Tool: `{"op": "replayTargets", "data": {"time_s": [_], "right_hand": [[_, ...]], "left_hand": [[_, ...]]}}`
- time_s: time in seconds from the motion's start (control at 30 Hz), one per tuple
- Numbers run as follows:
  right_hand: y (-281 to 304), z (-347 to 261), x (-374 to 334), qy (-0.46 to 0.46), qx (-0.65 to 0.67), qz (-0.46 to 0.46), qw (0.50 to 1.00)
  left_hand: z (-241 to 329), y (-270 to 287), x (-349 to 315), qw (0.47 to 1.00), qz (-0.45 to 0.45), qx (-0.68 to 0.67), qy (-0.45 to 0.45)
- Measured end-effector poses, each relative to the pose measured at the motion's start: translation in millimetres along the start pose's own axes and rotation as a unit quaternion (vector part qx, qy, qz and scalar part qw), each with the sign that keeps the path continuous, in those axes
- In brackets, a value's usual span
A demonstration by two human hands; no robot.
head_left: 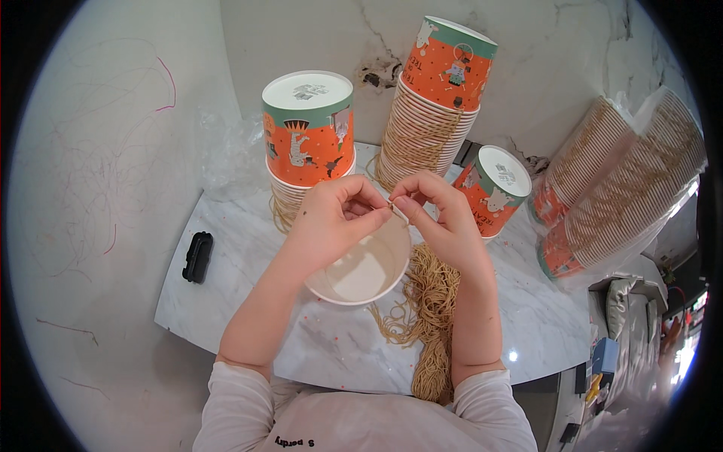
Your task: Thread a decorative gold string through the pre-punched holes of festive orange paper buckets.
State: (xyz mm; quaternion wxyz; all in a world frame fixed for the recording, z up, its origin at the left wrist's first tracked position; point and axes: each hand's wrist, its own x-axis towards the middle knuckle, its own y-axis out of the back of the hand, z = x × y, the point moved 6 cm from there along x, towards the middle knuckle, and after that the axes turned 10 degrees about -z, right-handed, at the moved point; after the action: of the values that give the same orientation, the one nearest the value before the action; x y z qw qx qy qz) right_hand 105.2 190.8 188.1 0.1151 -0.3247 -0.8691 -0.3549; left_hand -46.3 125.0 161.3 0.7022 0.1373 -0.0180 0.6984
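A white-lined paper bucket (358, 275) stands mouth up on the table in front of me, and both hands meet over its far rim. The fingertips of my left hand (339, 218) are pinched together there. My right hand (437, 215) pinches just beside it, thumb against forefinger. Between them shows a short bit of tan cord (391, 204); most of it is hidden by the fingers. Below my right hand lies a thick bundle of loose tan cords (433, 301), trailing over the table's front edge beside my right forearm.
Behind stand two upside-down stacks of orange and green buckets, one shorter (309, 143) and one tall (429, 113), with cords hanging on them. A single bucket (493, 188) is to their right. Bagged stacks (625, 188) lean at far right. A black plastic object (197, 257) lies left.
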Motion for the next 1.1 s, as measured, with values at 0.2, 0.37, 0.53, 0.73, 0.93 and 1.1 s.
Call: {"op": "replayTargets", "data": {"time_s": [0.2,0.37,0.53,0.73,0.93,1.1], "right_hand": [[0.1,3.3,-1.1,-0.007,0.016,-0.006,1.0],[2.0,-2.8,-1.2,-0.013,0.018,-0.01,1.0],[1.1,3.2,-2.9,-0.006,0.099,-0.019,0.995],[9.3,-8.3,-2.4,0.041,0.035,-0.032,0.998],[5.8,-14.8,-2.2,0.033,-0.017,-0.003,0.999],[4.3,-17.1,-2.5,0.038,-0.06,0.04,0.997]], "left_hand": [[-10.0,-3.9,7.0,0.988,-0.055,-0.14,0.037],[-15.6,-5.3,7.1,0.969,-0.078,-0.221,0.075],[-33.4,-17.4,10.8,0.948,-0.132,-0.26,0.128],[-43.4,-14.8,17.5,0.919,-0.092,-0.372,0.096],[-45.1,-13.7,17.7,0.91,-0.048,-0.402,0.095],[-45.5,-13.0,17.2,0.924,-0.028,-0.372,0.081]]}}
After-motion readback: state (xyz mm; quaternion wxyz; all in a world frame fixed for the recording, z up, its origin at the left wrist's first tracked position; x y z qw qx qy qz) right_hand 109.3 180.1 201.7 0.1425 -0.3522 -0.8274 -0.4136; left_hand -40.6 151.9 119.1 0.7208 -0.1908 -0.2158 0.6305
